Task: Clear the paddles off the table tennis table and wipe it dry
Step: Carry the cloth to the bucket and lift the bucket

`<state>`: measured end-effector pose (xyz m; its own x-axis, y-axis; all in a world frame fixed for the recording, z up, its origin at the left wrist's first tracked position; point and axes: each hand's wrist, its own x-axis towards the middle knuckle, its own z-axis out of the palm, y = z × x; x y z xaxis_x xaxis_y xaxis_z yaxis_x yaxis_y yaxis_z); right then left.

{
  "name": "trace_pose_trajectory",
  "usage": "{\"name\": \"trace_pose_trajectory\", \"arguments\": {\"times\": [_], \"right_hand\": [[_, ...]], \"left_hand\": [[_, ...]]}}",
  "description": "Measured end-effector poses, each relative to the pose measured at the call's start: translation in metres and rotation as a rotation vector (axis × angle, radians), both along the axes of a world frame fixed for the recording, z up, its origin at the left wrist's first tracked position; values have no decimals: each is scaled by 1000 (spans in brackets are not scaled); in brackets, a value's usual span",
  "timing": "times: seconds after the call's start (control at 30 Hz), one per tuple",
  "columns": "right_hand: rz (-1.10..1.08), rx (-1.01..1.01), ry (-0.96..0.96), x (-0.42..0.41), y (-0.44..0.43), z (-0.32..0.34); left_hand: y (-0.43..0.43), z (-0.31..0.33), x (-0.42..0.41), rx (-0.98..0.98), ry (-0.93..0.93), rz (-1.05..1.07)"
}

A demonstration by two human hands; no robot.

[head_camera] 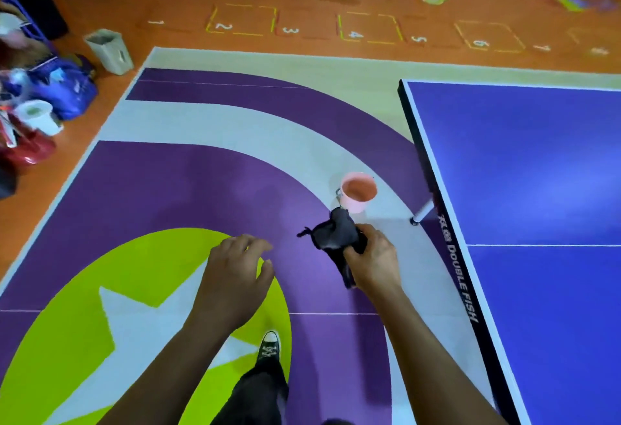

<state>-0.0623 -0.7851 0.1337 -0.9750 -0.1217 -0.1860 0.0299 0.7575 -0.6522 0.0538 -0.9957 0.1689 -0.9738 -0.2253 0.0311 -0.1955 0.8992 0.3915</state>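
Head view: the right hand (371,263) grips a bunched dark cloth (332,235) above the floor, left of the blue table (537,172). The cloth's long axis points away toward a pink bucket (358,189). The left hand (235,270) is empty, fingers loosely spread.

Bare forearms (168,367), dark trousers (258,394), a black lace-up sneaker (268,350) with white laces and toe cap.
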Motion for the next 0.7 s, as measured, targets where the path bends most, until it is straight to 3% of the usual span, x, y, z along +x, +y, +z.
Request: {"name": "trace_pose_trajectory", "arguments": {"times": [0.17,0.37,0.7], "right_hand": [[-101,42,-46,-79,-34,-8],[-217,81,-95,-159,-42,-25],[-310,44,-248,-344,-58,-111]], "left_hand": [[-68,-7,-116,-36,-37,-132],[-87,-29,-233,-19,-87,-233],[-95,-134,-440,7,-270,-298]]}}
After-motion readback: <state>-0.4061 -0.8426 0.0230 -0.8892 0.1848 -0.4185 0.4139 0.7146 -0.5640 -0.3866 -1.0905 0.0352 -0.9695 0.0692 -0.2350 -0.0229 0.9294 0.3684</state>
